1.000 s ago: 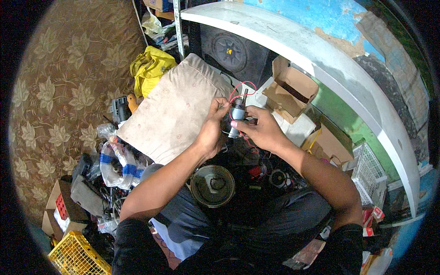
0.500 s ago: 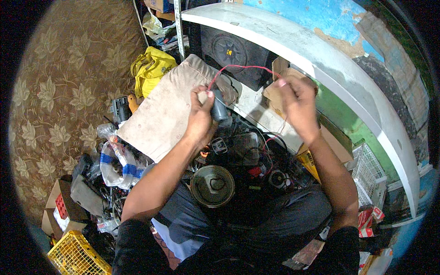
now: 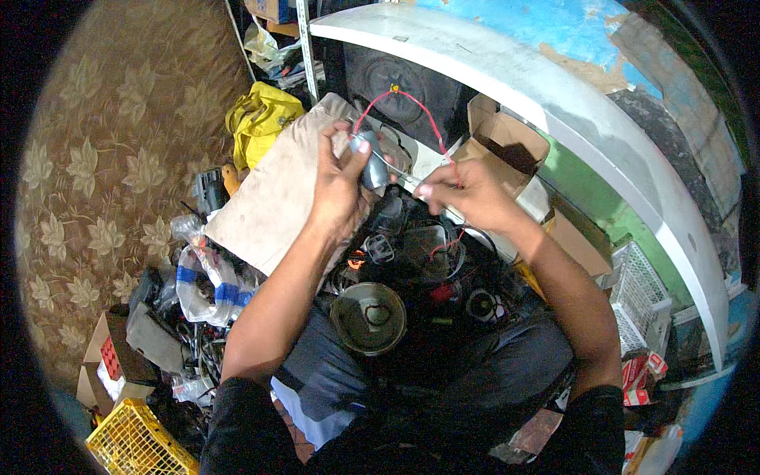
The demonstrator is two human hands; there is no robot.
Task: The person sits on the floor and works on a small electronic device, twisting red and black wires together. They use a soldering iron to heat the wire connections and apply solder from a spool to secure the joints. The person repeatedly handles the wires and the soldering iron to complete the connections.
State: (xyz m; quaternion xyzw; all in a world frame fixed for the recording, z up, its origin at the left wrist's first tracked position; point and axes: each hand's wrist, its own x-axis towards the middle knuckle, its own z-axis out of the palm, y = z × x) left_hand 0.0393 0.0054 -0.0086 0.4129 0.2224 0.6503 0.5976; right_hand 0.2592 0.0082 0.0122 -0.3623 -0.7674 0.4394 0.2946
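Small motor (image 3: 370, 165) above cluttered speaker parts (image 3: 368, 317)

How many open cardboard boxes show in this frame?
2 for certain: one open cardboard box beyond the right hand, under the white curved panel; another small cardboard box at lower left by the yellow crate. Clutter may hide more.

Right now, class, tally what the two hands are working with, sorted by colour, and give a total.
Grey: 1, the small motor gripped in the left hand.
Red: 1, the wire looping from the motor to the right hand, which pinches it.
Total: 2
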